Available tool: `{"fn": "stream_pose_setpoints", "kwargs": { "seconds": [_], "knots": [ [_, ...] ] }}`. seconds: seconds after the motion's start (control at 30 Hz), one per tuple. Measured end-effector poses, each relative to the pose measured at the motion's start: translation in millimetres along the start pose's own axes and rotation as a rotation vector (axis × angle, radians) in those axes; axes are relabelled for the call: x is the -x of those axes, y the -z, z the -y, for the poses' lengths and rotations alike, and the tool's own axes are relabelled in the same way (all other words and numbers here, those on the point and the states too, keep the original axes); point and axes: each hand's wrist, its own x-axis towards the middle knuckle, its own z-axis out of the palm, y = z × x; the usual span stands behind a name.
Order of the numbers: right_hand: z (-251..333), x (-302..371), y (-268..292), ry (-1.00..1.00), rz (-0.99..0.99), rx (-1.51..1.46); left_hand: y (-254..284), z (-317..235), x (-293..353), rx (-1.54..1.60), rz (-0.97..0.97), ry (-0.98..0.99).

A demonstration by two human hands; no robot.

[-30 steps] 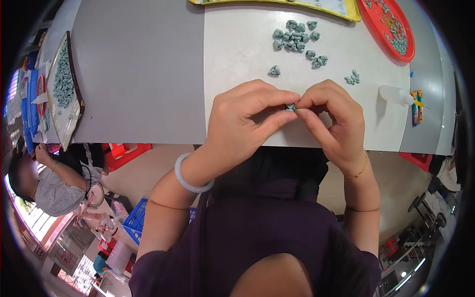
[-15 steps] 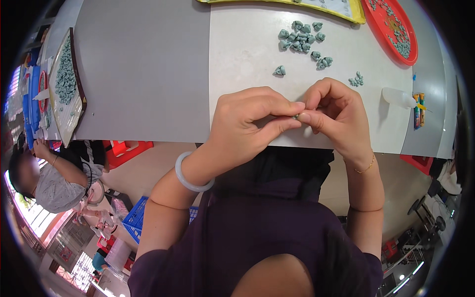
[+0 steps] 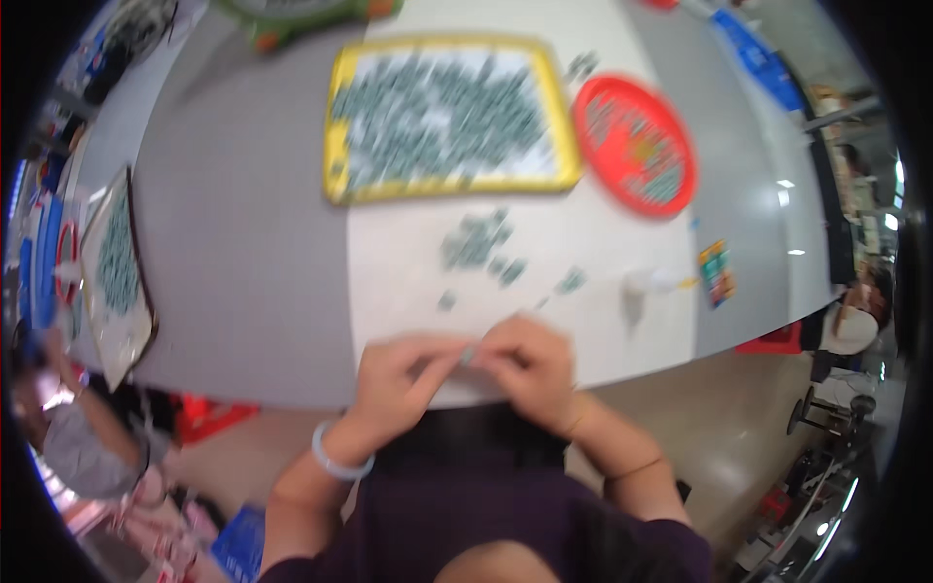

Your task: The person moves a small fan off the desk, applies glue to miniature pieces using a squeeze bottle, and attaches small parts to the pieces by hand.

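Near the table's front edge, my left hand (image 3: 400,379) and my right hand (image 3: 536,371) meet fingertip to fingertip. Between them they pinch a small grey-green piece (image 3: 467,356), mostly covered by the fingers and smeared by motion. Just beyond lies a loose cluster of grey-green lumpy pieces (image 3: 474,240). One single piece (image 3: 447,300) rests apart from it, closer to my hands. A few smaller bits (image 3: 571,281) sit to the right of the cluster.
A yellow-rimmed tray (image 3: 457,187) full of grey-green pieces stands beyond the cluster. Right of it is a red oval tray (image 3: 590,146). A white squeeze bottle (image 3: 649,283) lies near a colourful packet (image 3: 717,274). At far left, another tray (image 3: 136,345) stands by a seated person (image 3: 83,447).
The view has tilted up and shifted, bringing the whole yellow-rimmed tray and a green object at the back into sight. My hands still pinch together at the table edge.
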Motion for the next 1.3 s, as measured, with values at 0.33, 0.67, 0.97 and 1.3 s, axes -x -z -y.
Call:
{"fn": "stream_pose_setpoints", "kwargs": {
  "seconds": [0.33,0.67,0.97,1.3],
  "knots": [
    [-2.8,15.1,-13.9,0.037,0.053,-0.054,3.2,10.8,20.0,0.205,-0.022,0.030],
    [-7.1,2.9,-6.6,0.017,0.002,-0.121,-3.1,13.0,7.3,0.197,-0.057,-0.022],
    [-2.3,17.6,-17.4,-0.020,0.023,-0.133,1.1,13.0,26.0,0.168,-0.066,-0.031],
    [-7.4,-3.3,-3.7,0.098,-0.020,-0.040,-5.1,8.3,-1.2,0.078,-0.041,-0.101]
  ]
}}
